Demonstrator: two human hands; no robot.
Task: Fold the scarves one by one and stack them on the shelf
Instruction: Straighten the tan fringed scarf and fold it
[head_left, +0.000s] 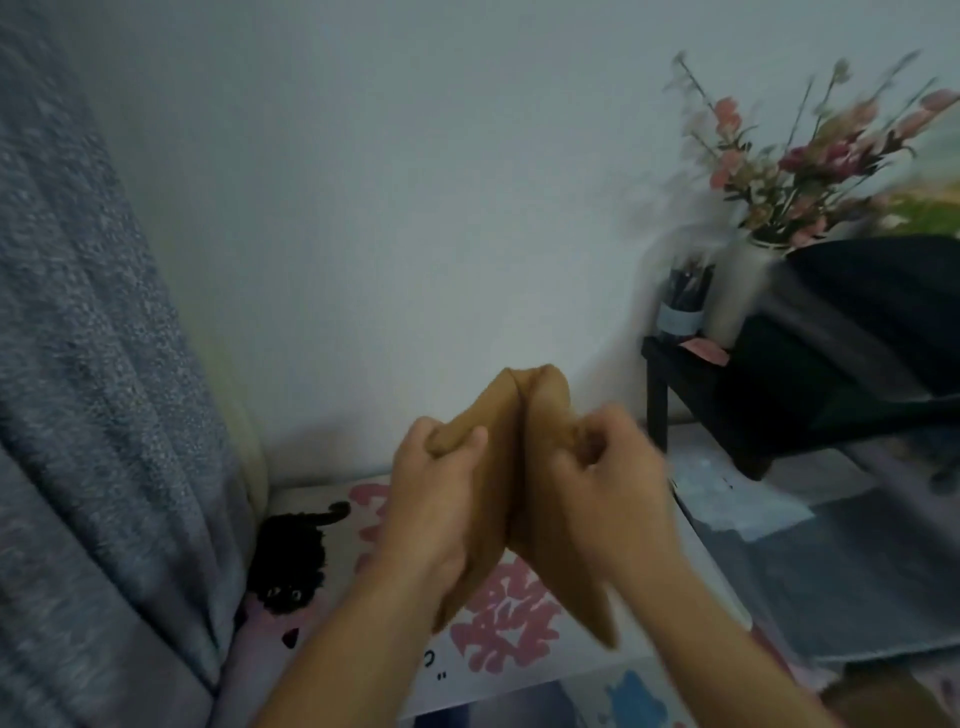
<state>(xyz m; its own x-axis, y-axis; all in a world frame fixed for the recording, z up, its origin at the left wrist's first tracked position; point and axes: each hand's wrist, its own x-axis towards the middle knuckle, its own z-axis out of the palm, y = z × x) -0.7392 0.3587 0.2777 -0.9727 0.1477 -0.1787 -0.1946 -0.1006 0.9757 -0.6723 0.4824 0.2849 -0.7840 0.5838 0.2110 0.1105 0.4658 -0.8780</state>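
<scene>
A tan scarf (511, 441) is held up in front of the white wall, doubled so that two folded ends meet at the top. My left hand (431, 499) grips its left half with curled fingers. My right hand (602, 483) grips the right half the same way, close beside the left. The rest of the scarf hangs down between and below my wrists. A black shelf (670, 358) stands at the right, with dark cloth (857, 332) draped over it.
A grey-blue curtain (88, 389) fills the left side. Below lies a printed cover (498, 618) with pink shapes and a black cat figure (291, 556). On the shelf stand a vase of pink flowers (737, 291) and a pen holder (683, 301).
</scene>
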